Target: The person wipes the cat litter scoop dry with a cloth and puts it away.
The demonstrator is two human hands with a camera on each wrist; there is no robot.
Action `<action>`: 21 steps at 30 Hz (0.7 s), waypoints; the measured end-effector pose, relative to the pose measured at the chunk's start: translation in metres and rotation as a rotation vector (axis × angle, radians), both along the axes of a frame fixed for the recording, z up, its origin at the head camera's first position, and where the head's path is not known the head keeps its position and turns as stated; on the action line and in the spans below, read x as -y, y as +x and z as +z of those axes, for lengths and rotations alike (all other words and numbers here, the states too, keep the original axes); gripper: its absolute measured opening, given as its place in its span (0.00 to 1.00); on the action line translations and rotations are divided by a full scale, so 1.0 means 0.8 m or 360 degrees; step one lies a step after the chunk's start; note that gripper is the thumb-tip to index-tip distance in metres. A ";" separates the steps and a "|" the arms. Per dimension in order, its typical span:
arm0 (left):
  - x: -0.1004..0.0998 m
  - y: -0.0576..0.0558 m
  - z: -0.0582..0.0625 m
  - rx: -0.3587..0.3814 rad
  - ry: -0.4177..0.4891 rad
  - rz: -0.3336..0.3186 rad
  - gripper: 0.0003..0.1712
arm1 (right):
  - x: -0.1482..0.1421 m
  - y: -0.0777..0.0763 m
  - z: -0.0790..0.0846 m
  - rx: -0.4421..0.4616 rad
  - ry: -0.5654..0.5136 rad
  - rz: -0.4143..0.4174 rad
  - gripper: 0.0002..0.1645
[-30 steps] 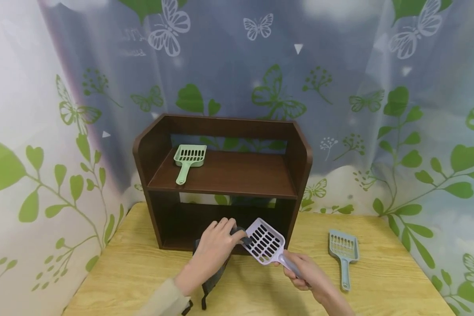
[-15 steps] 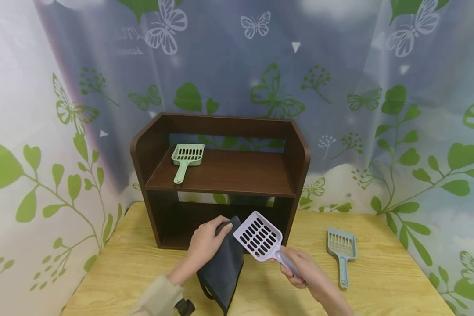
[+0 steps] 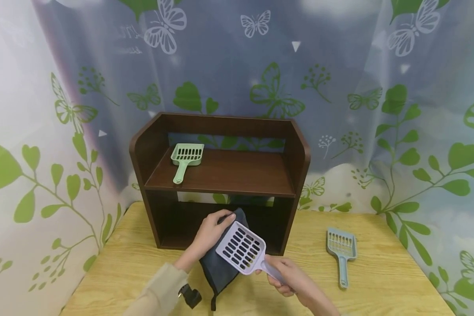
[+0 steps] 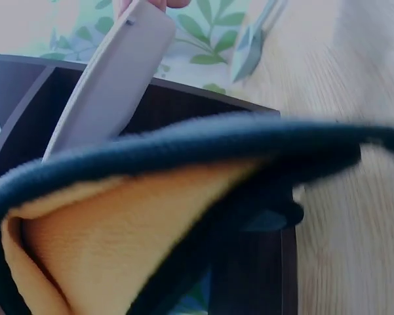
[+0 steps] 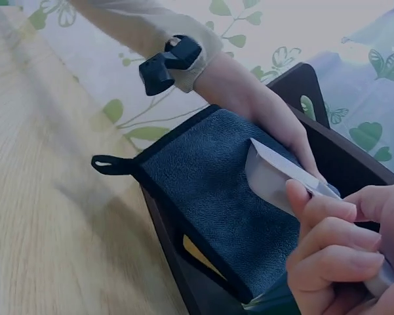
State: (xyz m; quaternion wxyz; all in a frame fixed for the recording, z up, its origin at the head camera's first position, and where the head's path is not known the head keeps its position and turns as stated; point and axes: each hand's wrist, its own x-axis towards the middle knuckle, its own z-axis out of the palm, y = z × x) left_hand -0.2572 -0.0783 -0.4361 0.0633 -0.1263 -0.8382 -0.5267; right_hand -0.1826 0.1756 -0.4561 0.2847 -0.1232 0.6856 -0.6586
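Observation:
My left hand (image 3: 209,233) grips the upper part of a dark grey-blue cleaning cloth (image 3: 218,268). The cloth has black edging and a hanging loop (image 5: 111,164); its yellow underside (image 4: 111,236) shows in the left wrist view. In my right hand (image 3: 290,277) is the handle of a lavender litter scoop (image 3: 256,262), its slotted head angled up and left. The head overlaps the cloth in the head view, and in the right wrist view its edge meets or nearly meets the cloth's face. Fingers behind the cloth are partly hidden.
A dark brown two-tier shelf (image 3: 221,173) stands behind the hands. On its upper board lies a green litter scoop (image 3: 183,164), at the left. A blue-grey litter scoop (image 3: 342,259) rests on the wooden table (image 3: 379,281) at the right. Patterned curtains enclose the back and sides.
The cloth, bunched at first, has been lifted and spread by my left hand. The lavender scoop rose slightly, then moved left and down over the cloth.

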 end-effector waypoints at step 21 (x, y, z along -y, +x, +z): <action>0.004 0.012 0.000 0.0108 0.0082 -0.0027 0.18 | -0.012 -0.009 0.007 0.0018 0.0004 -0.0089 0.28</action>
